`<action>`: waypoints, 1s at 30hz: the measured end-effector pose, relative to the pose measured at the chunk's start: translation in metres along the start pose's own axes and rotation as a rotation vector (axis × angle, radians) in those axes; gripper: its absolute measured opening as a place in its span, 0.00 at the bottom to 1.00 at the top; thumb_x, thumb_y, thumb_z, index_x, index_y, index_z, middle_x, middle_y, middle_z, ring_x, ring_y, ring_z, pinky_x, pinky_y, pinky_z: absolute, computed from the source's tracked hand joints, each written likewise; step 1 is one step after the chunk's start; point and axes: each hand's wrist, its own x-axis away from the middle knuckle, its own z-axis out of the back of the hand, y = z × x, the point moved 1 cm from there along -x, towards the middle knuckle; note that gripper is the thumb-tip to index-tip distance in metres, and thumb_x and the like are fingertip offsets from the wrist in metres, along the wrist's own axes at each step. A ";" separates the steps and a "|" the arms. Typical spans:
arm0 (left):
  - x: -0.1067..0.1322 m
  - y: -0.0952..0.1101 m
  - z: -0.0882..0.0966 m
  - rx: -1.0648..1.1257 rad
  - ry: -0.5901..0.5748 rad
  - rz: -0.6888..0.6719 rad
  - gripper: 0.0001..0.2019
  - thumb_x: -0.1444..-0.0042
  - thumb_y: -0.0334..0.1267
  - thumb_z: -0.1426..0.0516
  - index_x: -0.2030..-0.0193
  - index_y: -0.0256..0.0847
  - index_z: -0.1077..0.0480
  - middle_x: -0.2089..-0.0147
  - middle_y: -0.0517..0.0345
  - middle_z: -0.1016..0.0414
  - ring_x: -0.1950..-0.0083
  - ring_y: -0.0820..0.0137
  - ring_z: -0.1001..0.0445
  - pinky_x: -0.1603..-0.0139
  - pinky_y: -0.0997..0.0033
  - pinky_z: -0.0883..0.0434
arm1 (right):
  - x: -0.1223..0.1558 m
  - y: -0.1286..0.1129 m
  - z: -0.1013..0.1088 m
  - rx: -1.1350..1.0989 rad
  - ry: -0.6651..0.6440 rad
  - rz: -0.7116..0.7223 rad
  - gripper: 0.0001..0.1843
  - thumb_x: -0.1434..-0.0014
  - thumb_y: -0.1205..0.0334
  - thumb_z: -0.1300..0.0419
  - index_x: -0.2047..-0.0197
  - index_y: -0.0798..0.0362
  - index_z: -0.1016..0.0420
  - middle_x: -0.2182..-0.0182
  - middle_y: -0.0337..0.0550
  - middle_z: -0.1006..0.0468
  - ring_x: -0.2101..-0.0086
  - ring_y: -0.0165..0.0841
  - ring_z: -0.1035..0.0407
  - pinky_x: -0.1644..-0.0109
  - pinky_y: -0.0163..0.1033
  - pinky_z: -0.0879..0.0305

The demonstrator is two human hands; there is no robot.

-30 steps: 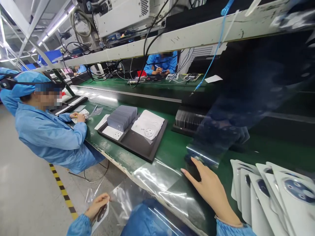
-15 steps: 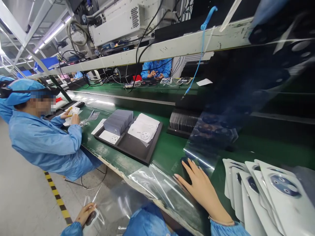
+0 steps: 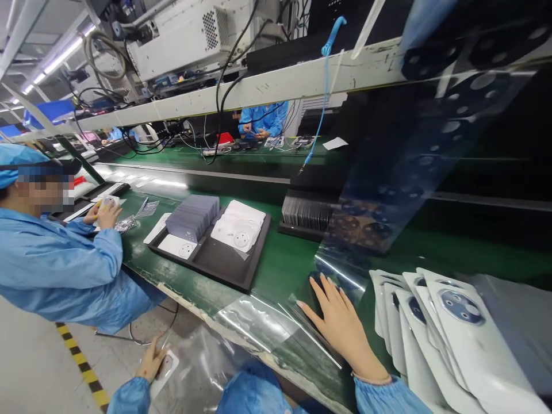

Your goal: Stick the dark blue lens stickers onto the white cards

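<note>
Co-worker (image 3: 47, 259): at the left, in a blue smock, both hands on a small white piece at the far side of the edge.
Left hand (image 3: 149, 362): near and low, off the edge of the bench (image 3: 284, 264). I read it as closed on the panel. A loose pinch, I judge, could drop the panel to the floor.
Panel (image 3: 169, 363): held in the left hand, right of its fingers; white, smooth, with a round bump. Film dragging across it could scuff that face.
Tray (image 3: 222, 267): black, shallow, two compartments. Thin grey sheets (image 3: 194, 217) stand packed on edge in the left one; flat white panels (image 3: 240, 223) overlap in the right.
Film (image 3: 259, 322): clear, glossy, creased, lying over the bench's worn edge. That edge could snag it if the hands pull unevenly.
Rack (image 3: 306, 211): far, black, full of thin dark pieces on edge.
Right hand (image 3: 338, 322): palm down, fingers spread on the film, grasping nothing I can see. I can't tell what the dark patch under its fingertips is. Slack pressure could let the film slide.
Strip (image 3: 360, 227): see-through, with dark holed shapes, slanting from upper right to the bench. Whether it joins the film, I can't tell.
Stack (image 3: 461, 333): near right, glossy white panels, fanned and leaning. The right sleeve is just beside; a bump could slide them.
</note>
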 end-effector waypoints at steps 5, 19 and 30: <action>0.059 0.093 -0.042 0.304 -0.337 -0.273 0.24 0.49 0.64 0.44 0.63 0.43 0.31 0.82 0.67 0.43 0.80 0.74 0.44 0.77 0.75 0.46 | -0.003 -0.003 0.008 -0.025 -0.017 -0.022 0.42 0.36 0.35 0.62 0.36 0.60 0.40 0.35 0.63 0.42 0.37 0.49 0.46 0.36 0.57 0.46; 0.082 0.322 -0.138 0.244 -0.782 -0.584 0.23 0.44 0.53 0.41 0.46 0.43 0.35 0.47 0.48 0.25 0.79 0.81 0.39 0.79 0.78 0.40 | -0.008 0.007 0.010 0.074 0.040 -0.322 0.46 0.37 0.33 0.61 0.34 0.64 0.44 0.35 0.65 0.43 0.37 0.52 0.47 0.35 0.58 0.53; 0.086 0.338 -0.132 0.068 -0.878 -0.499 0.23 0.46 0.52 0.39 0.45 0.47 0.32 0.38 0.45 0.32 0.79 0.80 0.35 0.80 0.76 0.39 | -0.016 0.006 0.020 0.095 0.170 -0.311 0.40 0.36 0.37 0.55 0.40 0.67 0.35 0.41 0.67 0.33 0.46 0.56 0.35 0.43 0.58 0.43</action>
